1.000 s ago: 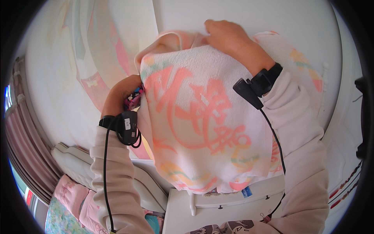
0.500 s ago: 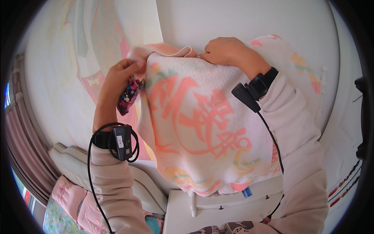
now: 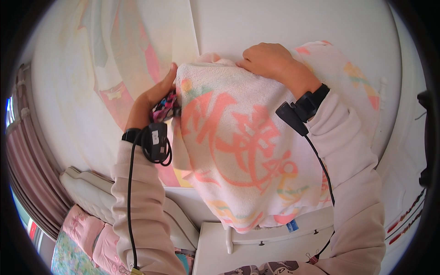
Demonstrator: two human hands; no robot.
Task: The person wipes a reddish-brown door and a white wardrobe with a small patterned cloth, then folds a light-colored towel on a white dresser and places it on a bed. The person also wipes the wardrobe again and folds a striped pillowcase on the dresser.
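A white towel [image 3: 220, 160] with pink, yellow and green patterns hangs upright in front of me. My right hand [image 3: 268, 59] is closed on its upper edge, the fingertips sunk in the fabric. At the towel's upper left edge is my left hand [image 3: 160, 91], thumb pointing up; its other fingers are mostly hidden by the towel. A dark cloth with a colourful print [image 3: 166, 107] is bunched in that hand and hangs beside the towel. More patterned towelling [image 3: 341, 68] spreads on the right, behind my right arm.
Behind the towel is a pale wall [image 3: 293, 23] with a large faded mural [image 3: 128, 50]. White furniture with small knobs [image 3: 215, 256] stands below. A bed with a padded headboard [image 3: 87, 188] and pink pillows [image 3: 82, 227] is at lower left, near curtains [image 3: 34, 169].
My left hand has moved right and up along the towel's edge, carrying the printed cloth. The folded-over top flap has dropped behind the towel. My right hand has barely moved.
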